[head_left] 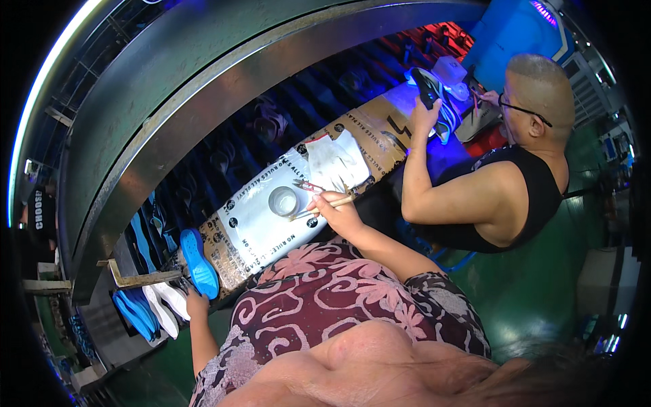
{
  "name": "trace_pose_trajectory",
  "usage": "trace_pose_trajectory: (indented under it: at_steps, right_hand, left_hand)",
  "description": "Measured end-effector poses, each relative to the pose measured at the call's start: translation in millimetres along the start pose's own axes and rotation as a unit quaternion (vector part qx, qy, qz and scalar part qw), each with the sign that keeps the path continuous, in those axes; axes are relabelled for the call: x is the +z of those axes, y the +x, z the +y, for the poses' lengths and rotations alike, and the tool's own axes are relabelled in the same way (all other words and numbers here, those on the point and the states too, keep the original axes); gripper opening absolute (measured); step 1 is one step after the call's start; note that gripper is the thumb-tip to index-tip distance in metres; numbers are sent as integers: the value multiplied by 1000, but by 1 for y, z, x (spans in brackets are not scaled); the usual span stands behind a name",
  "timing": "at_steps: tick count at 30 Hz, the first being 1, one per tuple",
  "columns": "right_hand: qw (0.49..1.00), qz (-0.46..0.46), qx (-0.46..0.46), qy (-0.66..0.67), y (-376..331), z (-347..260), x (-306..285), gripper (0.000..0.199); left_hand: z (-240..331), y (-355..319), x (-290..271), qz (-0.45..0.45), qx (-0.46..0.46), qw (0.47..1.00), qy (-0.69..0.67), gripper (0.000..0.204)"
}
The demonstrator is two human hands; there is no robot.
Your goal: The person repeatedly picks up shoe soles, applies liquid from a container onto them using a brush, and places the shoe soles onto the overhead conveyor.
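At the left end of the work board, my left hand [197, 302] has its fingers on the near end of a blue shoe sole [199, 264], holding it tilted at the board's edge. My right hand [335, 211] is closed round a thin brush [344, 201] with a pale wooden handle, its tip low beside a round clear cup [283, 201]. The cup holds something whitish. Just beyond that hand lie red-handled snips [309, 186]. A white glove [337, 161] rests farther right on the board.
Blue soles [135, 313] and white soles [166, 306] lie at the lower left. A metal-edged machine frame [224, 74] arches over a dark conveyor carrying shoe parts. At right, a co-worker [488, 183] handles a dark shoe piece [427, 89] under blue light.
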State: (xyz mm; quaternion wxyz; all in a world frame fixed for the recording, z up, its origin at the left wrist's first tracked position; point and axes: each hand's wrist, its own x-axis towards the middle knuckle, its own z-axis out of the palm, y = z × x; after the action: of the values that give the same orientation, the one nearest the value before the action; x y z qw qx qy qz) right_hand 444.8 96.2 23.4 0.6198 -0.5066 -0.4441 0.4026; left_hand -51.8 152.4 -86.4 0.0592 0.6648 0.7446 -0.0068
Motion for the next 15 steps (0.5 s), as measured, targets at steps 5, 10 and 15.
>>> trace_pose_trajectory:
  at_steps: [5,10,15]
  right_hand:
    - [1000,-1,3,-29,-1,8,1,28]
    - [997,-1,79,5,-6,1,-5,30]
    - [997,13,71,-12,-6,10,-12,29]
  left_hand:
    - [1,2,24,7,20,999,-34,42]
    - [8,9,7,-191,-257,743,-588,20]
    - [42,11,-20,-284,-251,452,-807,17]
